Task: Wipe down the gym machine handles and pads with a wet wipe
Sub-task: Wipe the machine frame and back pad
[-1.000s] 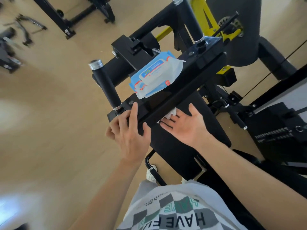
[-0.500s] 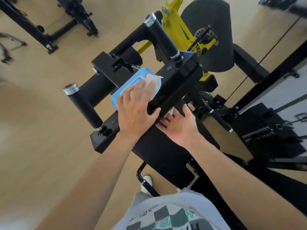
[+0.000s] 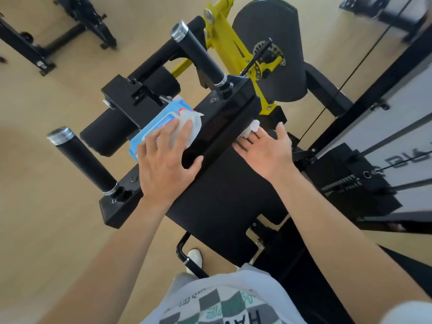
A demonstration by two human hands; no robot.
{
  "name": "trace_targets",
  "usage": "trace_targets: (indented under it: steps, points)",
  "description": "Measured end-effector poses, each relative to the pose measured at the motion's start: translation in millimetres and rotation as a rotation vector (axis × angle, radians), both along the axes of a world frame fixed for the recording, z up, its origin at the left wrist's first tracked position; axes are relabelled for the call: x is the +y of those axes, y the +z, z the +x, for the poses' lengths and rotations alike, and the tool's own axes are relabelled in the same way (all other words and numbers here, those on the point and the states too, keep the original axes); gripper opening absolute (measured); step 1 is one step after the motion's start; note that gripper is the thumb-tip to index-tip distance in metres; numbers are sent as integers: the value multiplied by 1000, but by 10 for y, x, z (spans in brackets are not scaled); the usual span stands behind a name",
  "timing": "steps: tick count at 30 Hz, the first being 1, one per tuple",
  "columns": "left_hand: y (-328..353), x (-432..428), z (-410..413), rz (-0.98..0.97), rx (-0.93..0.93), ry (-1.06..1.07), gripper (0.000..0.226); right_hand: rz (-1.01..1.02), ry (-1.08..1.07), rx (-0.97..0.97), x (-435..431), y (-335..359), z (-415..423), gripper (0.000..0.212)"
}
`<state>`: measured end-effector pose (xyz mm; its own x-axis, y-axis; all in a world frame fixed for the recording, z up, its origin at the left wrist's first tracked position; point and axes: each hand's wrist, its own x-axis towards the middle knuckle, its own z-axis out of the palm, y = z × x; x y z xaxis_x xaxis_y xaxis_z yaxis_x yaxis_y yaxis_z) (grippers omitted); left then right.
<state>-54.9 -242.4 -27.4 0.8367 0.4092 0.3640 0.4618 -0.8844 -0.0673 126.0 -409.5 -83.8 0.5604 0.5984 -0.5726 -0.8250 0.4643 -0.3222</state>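
In the head view the person stands over a black gym machine. The left hand [image 3: 163,164] lies on the blue pack of wipes [image 3: 152,129], which rests on top of the machine frame [image 3: 224,113] between the two handles. Its fingers [image 3: 187,129] are nearly straight and a little spread, lying on a white sheet [image 3: 196,127] that comes out of the pack, and the thumb touches the edge of the frame. The right hand [image 3: 266,155] is flat on the upper part of the black pad [image 3: 222,202], with its fingers straight and apart. At their tips is a crumpled wet wipe [image 3: 252,127], held against the pad just below the frame. The near handle [image 3: 81,160] stands out at the left and the far handle [image 3: 201,57] at the top, both black with a metal cap and both apart from the hands. Behind the frame there is a yellow arm [image 3: 233,50]. The floor [image 3: 46,230] is light wood, and at the bottom a checked shirt [image 3: 222,300] shows
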Motion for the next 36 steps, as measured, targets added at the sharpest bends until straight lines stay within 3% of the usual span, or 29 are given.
trace_targets:
  steps: [6,8,13,20,24,27,29,33,36]
  points:
    - [15,1,-4,-19,-2,8,74,-20,234,24,176,-134,-168,84]
    - [18,-1,-4,-34,-6,1,74,-35,207,26,129,-100,-15,86]
    - [19,-10,2,-61,-18,-3,74,-102,-86,-17,57,-29,451,72]
    - [165,-27,67,-210,-155,7,65,-86,160,-57,171,-103,122,76]
    - [319,-120,342,-194,-205,-79,56,-119,83,-50,25,-102,172,70]
    - [361,-187,654,-225,-126,-198,58,-190,-53,-93,-51,-51,404,58]
    - [349,-200,877,-200,-27,-239,63,-225,-46,-164,-54,-1,550,63]
    - [280,-161,1203,-116,156,-249,72,-209,165,-282,50,18,691,72]
    - [213,-130,1241,-88,188,-244,72,-208,308,-348,84,-57,726,73]
